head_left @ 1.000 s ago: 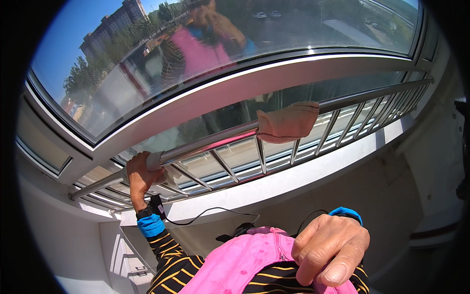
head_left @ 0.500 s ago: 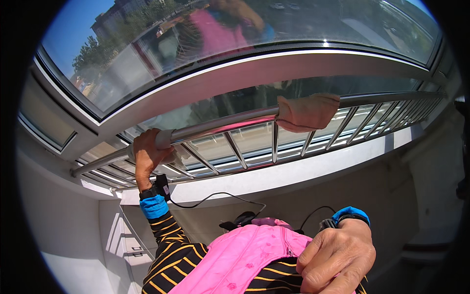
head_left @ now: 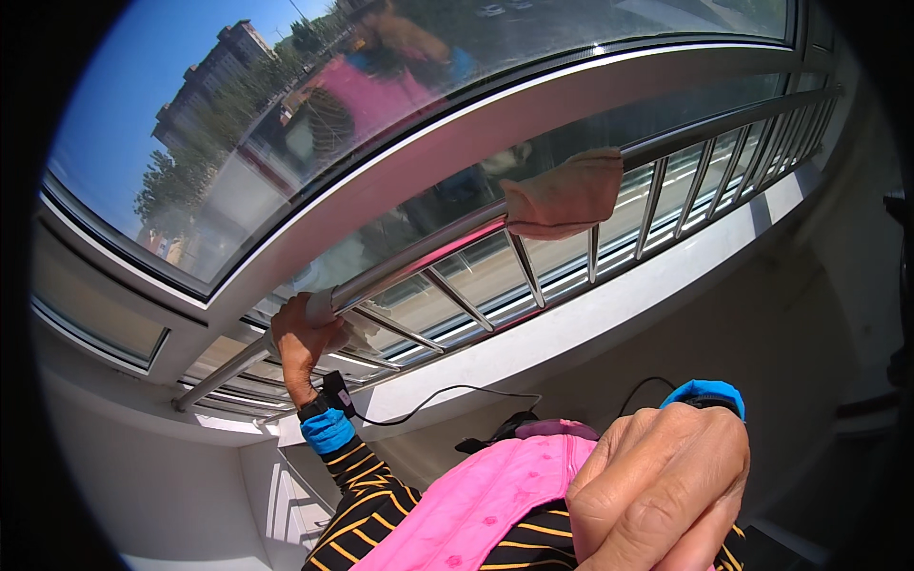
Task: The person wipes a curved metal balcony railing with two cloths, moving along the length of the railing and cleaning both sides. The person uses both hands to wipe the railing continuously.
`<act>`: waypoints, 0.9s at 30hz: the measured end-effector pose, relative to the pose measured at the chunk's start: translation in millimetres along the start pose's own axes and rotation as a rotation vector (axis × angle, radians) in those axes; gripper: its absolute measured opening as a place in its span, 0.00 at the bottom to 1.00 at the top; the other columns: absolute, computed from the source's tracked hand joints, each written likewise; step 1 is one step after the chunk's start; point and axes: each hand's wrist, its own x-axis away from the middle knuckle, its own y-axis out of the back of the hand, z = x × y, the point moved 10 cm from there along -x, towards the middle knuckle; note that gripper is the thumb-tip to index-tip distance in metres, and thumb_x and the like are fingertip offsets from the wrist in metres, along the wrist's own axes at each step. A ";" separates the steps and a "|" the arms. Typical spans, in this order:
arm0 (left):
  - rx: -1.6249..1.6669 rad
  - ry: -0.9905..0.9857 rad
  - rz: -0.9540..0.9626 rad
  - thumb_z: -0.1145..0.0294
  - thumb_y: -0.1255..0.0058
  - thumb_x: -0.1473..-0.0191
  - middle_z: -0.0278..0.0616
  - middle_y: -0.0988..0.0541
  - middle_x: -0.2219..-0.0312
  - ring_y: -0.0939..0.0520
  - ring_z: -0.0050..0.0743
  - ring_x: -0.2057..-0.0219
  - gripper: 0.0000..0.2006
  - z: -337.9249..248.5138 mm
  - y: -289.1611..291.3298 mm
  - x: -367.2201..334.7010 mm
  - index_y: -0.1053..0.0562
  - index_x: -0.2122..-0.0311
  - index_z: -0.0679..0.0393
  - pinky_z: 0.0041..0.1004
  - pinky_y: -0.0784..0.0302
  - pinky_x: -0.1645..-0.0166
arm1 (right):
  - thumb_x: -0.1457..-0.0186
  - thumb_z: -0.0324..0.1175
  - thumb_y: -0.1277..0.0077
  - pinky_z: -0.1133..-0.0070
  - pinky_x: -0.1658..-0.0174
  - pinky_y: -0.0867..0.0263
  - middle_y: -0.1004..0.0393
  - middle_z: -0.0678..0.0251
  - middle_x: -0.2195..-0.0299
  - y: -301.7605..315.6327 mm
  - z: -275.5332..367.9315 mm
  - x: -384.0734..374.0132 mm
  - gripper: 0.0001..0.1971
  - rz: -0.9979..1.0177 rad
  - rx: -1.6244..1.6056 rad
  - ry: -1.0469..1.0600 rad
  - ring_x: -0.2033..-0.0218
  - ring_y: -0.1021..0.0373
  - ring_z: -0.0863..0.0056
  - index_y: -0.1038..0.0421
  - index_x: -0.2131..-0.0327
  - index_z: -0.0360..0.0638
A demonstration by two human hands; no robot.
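My left hand (head_left: 303, 343) is closed around the shiny metal handrail (head_left: 405, 262), over a pale cloth (head_left: 322, 306) draped on it. Part of that cloth hangs below the rail next to my fingers. My right hand (head_left: 666, 481) is raised close in front of my chest, its fingers curled. Anything inside those fingers is hidden. Farther right along the same rail hangs a folded pink cloth (head_left: 566, 195), which neither hand touches.
Metal bars slope from the rail to a white ledge (head_left: 609, 290). Behind stands a large window (head_left: 257, 181) with a grey frame. A black cable (head_left: 457, 388) runs from a small black box (head_left: 337, 392) at my left wrist. A white cabinet (head_left: 300, 509) is at lower left.
The view has tilted and shifted, so the rail slants more steeply. My right hand has come up closer to the camera. My left hand still grips the cloth on the rail.
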 end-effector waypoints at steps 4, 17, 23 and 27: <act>-0.043 0.010 0.021 0.57 0.28 0.71 0.46 0.20 0.64 0.20 0.52 0.63 0.28 0.4 -0.3 -0.5 0.23 0.60 0.56 0.43 0.25 0.55 | 0.52 0.25 0.35 0.77 0.78 0.34 0.23 0.51 0.78 -4.2 14.2 -2.3 0.14 0.010 0.023 -0.017 0.81 0.28 0.70 0.23 0.65 0.22; -0.065 0.017 0.023 0.53 0.29 0.68 0.47 0.20 0.66 0.20 0.53 0.64 0.27 -3.9 1.4 -0.7 0.23 0.61 0.56 0.44 0.26 0.57 | 0.44 0.30 0.41 0.82 0.82 0.39 0.30 0.65 0.80 -9.2 65.7 -15.0 0.09 -0.171 0.476 0.074 0.85 0.35 0.79 0.27 0.73 0.35; -0.080 0.020 0.024 0.54 0.29 0.69 0.47 0.19 0.66 0.20 0.52 0.63 0.28 -5.4 3.0 -0.8 0.23 0.61 0.56 0.44 0.26 0.57 | 0.42 0.27 0.48 0.81 0.81 0.36 0.30 0.64 0.79 -21.5 89.6 -5.5 0.07 -0.036 0.471 0.153 0.86 0.35 0.78 0.33 0.72 0.38; -0.076 0.016 0.019 0.54 0.29 0.70 0.47 0.19 0.66 0.19 0.53 0.64 0.28 -6.2 4.0 -0.7 0.23 0.61 0.55 0.44 0.26 0.57 | 0.44 0.27 0.50 0.81 0.80 0.36 0.31 0.69 0.80 -31.8 109.3 9.3 0.06 -0.021 0.493 0.378 0.86 0.35 0.79 0.34 0.74 0.45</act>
